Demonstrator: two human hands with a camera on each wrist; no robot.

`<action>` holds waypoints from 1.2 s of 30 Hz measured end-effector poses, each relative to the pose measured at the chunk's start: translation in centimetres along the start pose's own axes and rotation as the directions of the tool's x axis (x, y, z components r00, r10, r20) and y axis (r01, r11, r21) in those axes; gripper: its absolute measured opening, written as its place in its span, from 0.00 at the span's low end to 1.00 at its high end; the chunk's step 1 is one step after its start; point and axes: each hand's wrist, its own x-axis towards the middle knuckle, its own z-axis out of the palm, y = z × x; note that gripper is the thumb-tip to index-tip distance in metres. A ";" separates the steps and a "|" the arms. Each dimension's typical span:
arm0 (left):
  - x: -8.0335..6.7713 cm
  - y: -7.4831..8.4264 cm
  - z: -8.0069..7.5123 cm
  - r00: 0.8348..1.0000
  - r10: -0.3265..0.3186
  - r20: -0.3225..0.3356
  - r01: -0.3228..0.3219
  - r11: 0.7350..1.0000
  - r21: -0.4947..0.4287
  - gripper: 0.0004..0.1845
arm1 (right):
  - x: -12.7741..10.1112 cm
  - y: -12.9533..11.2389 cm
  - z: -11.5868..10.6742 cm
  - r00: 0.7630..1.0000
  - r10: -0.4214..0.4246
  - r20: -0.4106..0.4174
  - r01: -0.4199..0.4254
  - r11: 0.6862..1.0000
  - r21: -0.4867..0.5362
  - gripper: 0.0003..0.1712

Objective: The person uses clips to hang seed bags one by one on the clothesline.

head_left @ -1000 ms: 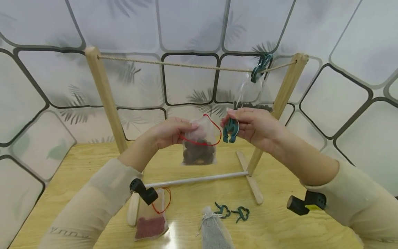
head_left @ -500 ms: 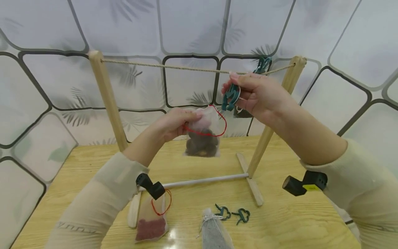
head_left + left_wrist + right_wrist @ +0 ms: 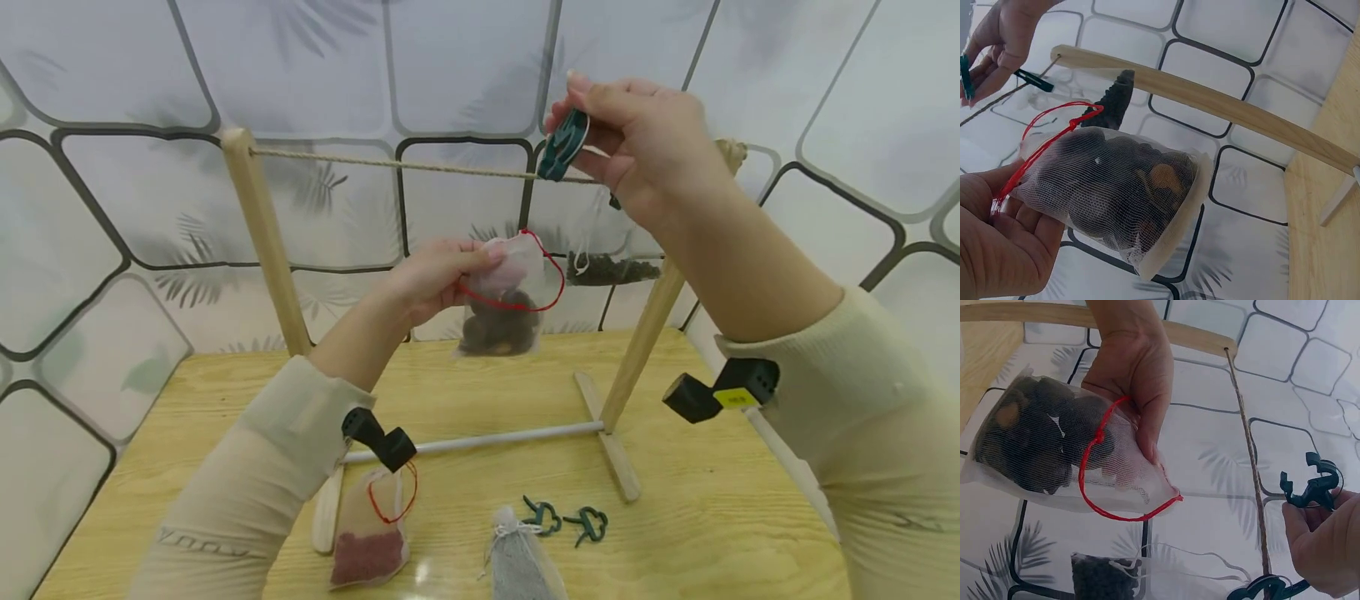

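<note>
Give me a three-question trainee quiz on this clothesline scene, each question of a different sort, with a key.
1. True or false: the left hand holds a mesh bag with a red drawstring.
2. Multiple choice: where is the green clip that the right hand pinches? A) lying on the table B) level with the rope C) clipped to the left post
3. Fill in: beside the grey bag on the wooden table lie ___ spare green clips.

Key: 1 true; 2 B; 3 two.
</note>
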 end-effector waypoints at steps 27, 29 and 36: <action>0.1 2.8 1.3 0.975 0.222 -0.004 -0.222 0.975 -0.012 0.09 | 1.0 2.6 1.4 0.942 -0.311 0.127 0.334 0.827 -0.453 0.06; 0.1 2.8 1.2 0.971 0.238 0.020 -0.238 0.971 -0.017 0.08 | 0.9 2.8 1.4 0.943 -0.305 0.130 0.328 0.799 -0.504 0.06; -0.2 3.0 1.3 0.955 0.296 0.037 -0.296 0.955 -0.003 0.09 | 0.8 3.0 1.2 0.948 -0.283 0.142 0.308 0.718 -0.625 0.07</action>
